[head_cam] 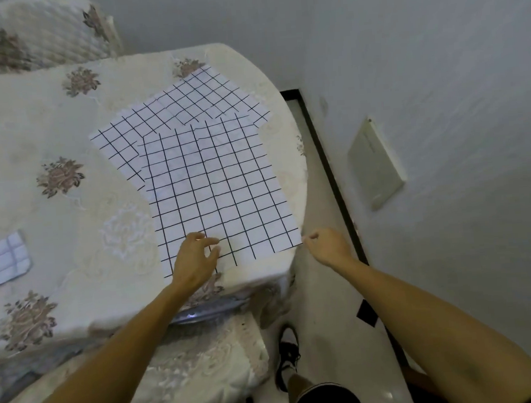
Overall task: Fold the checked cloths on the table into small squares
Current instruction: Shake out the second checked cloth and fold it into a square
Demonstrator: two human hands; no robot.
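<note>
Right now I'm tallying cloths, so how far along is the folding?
Done: one folded cloth lies at the table's left edge. In hand: the top cloth is still flat; the right hand pinches its near corner, and the left hand is on its near edge. Left: the cloths beneath, unfolded.

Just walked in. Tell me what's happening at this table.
A person is standing at a table covered with a floral cloth, starting on a checked cloth that lies spread flat near the table's right edge. The left hand rests on its near edge, and the right hand pinches its near right corner. Another checked cloth lies unfolded beyond it, partly underneath. A smaller folded checked cloth sits at the far left.
</note>
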